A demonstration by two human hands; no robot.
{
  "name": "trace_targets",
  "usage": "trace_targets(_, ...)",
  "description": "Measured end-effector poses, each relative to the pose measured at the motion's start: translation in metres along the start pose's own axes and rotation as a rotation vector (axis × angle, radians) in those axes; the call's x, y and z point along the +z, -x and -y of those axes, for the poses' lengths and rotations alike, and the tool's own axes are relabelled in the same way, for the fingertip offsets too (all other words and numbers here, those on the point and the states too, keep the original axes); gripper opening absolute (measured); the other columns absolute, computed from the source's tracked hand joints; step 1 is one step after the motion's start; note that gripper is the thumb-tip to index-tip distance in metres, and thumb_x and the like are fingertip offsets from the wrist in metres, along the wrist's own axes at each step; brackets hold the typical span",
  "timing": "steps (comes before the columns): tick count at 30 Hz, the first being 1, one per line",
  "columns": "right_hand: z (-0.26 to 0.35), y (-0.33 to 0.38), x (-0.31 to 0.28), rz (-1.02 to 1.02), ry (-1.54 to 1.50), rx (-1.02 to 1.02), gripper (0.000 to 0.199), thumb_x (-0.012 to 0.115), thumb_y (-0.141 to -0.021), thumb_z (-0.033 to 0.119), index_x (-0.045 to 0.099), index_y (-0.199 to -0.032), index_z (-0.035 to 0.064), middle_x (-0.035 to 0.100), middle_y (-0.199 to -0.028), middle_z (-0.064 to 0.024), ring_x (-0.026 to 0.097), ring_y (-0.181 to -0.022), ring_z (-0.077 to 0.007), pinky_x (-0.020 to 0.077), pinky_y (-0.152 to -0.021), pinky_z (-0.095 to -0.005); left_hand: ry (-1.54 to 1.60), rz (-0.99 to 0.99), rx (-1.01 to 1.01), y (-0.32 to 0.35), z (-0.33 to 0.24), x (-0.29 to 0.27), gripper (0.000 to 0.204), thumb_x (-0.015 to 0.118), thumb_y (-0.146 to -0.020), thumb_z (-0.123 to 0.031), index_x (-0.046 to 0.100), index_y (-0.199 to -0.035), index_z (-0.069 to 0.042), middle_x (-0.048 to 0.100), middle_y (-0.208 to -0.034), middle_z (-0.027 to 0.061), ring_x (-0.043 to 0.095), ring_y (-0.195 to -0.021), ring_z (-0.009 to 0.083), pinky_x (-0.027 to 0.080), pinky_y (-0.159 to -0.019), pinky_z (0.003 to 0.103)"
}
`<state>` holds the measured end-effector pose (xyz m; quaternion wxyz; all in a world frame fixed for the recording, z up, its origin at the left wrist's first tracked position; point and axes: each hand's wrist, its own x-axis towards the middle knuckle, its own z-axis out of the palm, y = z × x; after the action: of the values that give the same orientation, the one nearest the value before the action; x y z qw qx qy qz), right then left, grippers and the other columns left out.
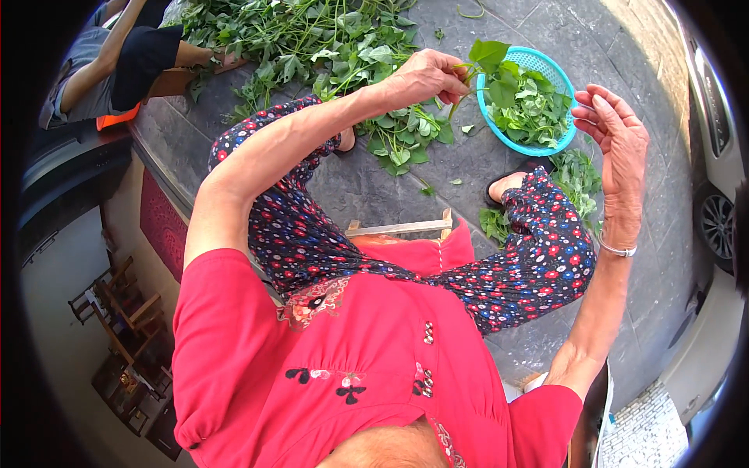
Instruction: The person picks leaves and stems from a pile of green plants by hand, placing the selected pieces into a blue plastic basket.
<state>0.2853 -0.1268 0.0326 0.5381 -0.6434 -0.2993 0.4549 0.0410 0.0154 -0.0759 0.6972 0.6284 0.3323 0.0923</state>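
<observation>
My left hand [431, 78] is closed in a pinch on a leafy green stem [488, 54]. Its broad leaves reach over the near-left rim of a turquoise plastic basket [568, 142]. Plucked green leaves [530, 113] lie inside that basket. Just right of the rim, my right hand [612, 129] is raised with its fingers loosely bent and slightly apart; nothing shows in it. A large heap of leafy stems [312, 51] covers the ground beyond my left arm, and part of it extends below my left hand.
More greens [576, 179] lie beside my right knee. Between my legs is a low wooden-framed seat [406, 228] with red cloth. Another person [101, 70] sits at the far left by the heap. Parked cars [714, 195] line the right side of the grey tiled ground.
</observation>
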Motion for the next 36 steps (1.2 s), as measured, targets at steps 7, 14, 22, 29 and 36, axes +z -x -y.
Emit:
trace_targets(7, -0.032, -0.001, 0.087, 0.342, -0.216, 0.088, 0.030, 0.059, -0.089, 0.022, 0.060, -0.110, -0.0006, 0.066, -0.097, -0.0088, 0.064, -0.086, -0.0135, 0.0519, -0.070, -0.0234, 0.336, -0.103, 0.215, 0.052, -0.062, -0.002, 0.014, 0.062, -0.086, -0.015, 0.067, -0.092, -0.003, 0.066, -0.080, 0.0010, 0.060, -0.071, 0.0083, 0.049, -0.067, 0.023)
trace_targets(14, -0.030, -0.004, 0.114, 0.310, -0.200, 0.101, 0.024, 0.060, -0.088, 0.015, 0.064, -0.104, -0.0018, 0.065, -0.080, -0.0053, 0.060, -0.068, -0.0106, 0.0482, -0.064, -0.0210, 0.187, -0.263, 0.250, 0.049, -0.067, 0.002, 0.012, 0.068, -0.078, -0.013, 0.069, -0.087, -0.005, 0.061, -0.074, -0.0045, 0.048, -0.066, 0.0041, 0.039, -0.061, 0.021)
trace_targets(22, -0.027, -0.012, 0.119, 0.167, 0.102, -0.280, 0.016, 0.060, -0.087, 0.012, 0.068, -0.096, 0.0022, 0.062, -0.071, -0.0013, 0.052, -0.062, -0.0072, 0.0427, -0.056, -0.0207, 0.148, -0.249, 0.303, 0.039, -0.081, -0.006, 0.007, 0.065, -0.077, -0.010, 0.065, -0.083, -0.006, 0.061, -0.075, -0.0025, 0.052, -0.069, 0.0072, 0.042, -0.065, 0.024)
trace_targets(29, -0.022, -0.012, 0.112, 0.069, 0.547, -0.716, 0.012, 0.051, -0.084, 0.014, 0.058, -0.082, 0.0040, 0.056, -0.070, -0.0172, 0.059, -0.068, -0.0354, 0.0463, -0.058, -0.0432, 0.161, -0.359, 0.229, 0.037, -0.115, 0.017, 0.007, 0.064, -0.075, -0.008, 0.062, -0.079, -0.002, 0.060, -0.071, 0.0005, 0.053, -0.063, 0.0090, 0.042, -0.060, 0.023)
trace_targets(36, -0.059, -0.036, 0.108, -0.264, 0.571, -0.546, 0.020, 0.052, -0.082, 0.016, 0.059, -0.072, 0.0000, 0.058, -0.064, -0.0158, 0.060, -0.059, -0.0329, 0.0479, -0.052, -0.0398, -0.140, -0.390, 0.618, 0.041, -0.092, 0.030, 0.010, 0.059, -0.080, 0.001, 0.059, -0.090, 0.003, 0.054, -0.079, 0.0006, 0.053, -0.071, 0.0102, 0.043, -0.060, 0.023)
